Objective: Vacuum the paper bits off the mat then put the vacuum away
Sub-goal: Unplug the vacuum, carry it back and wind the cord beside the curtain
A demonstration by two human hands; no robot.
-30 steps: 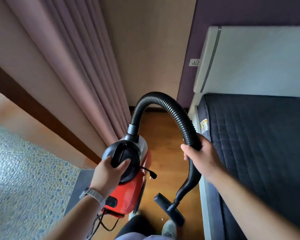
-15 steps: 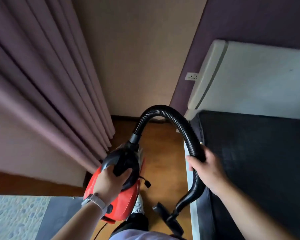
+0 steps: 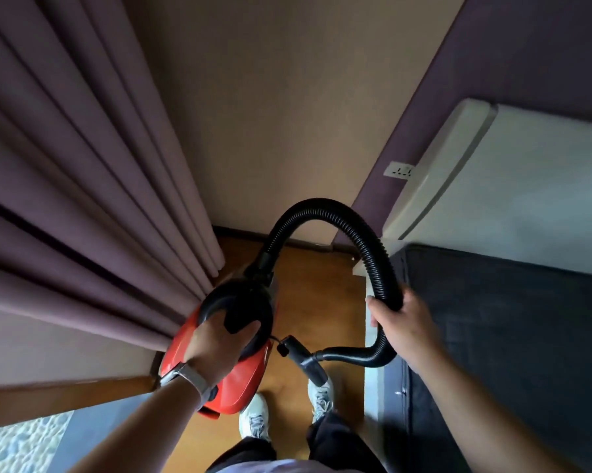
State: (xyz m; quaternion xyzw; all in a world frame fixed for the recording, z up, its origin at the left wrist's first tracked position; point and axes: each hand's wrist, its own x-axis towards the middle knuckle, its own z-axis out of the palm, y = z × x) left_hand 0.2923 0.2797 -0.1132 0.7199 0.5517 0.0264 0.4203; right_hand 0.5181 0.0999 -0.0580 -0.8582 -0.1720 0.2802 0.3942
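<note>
Curtain (image 3: 83, 165): heavy mauve fabric in deep folds, on the left.
Bed (image 3: 509, 336): dark quilted mattress, on the right.
Vacuum (image 3: 240, 380): small red plastic canister, carried above the wooden floor (image 3: 308, 268) between curtain and bed, long axis pointing ahead.
Hose (image 3: 325, 208): black ribbed tube arching up, then down, its end turned left.
Left hand (image 3: 216, 346): arm forward, grip curled round the vacuum's black loop handle.
Right hand (image 3: 407, 322): grip wrapped round the hose.

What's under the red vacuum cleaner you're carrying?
Wooden floor and the toe of a white shoe show below the red vacuum cleaner, which the left hand holds by its handle. The floor right beneath its body is hidden.
</note>
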